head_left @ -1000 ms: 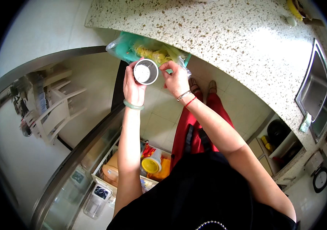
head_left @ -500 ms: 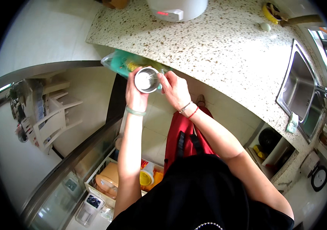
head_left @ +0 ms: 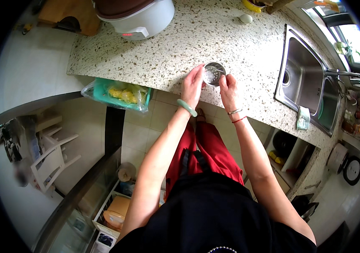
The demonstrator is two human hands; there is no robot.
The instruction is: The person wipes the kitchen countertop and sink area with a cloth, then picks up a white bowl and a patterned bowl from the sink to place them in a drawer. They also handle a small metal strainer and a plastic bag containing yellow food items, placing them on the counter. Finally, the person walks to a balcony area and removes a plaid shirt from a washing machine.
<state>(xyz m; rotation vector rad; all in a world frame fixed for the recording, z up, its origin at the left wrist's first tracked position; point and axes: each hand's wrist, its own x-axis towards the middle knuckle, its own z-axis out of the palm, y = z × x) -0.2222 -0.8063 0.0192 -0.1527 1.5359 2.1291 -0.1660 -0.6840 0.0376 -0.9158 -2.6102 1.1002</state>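
A small round metal cup [head_left: 212, 76] is held over the near edge of the speckled counter, its open mouth facing up. Pale specks or holes show on its inner bottom; which of the two I cannot tell. My left hand [head_left: 193, 84], with a pale green bangle at the wrist, wraps around the cup's left side. On its right side, my right hand [head_left: 230, 93] pinches the cup near the rim; whether there is a handle under those fingers is hidden.
A white rice cooker [head_left: 157, 19] and a wooden board [head_left: 89, 23] stand at the back left. An egg [head_left: 245, 18] lies far back. To the right is a steel sink [head_left: 304, 76] with a cloth [head_left: 303, 118]. A bag-lined teal bin [head_left: 100, 90] hangs at the counter's front edge.
Both hands have carried the cup to the right, away from the teal bin and up to the counter edge. My view has shifted too, showing more of the bin and rice cooker.
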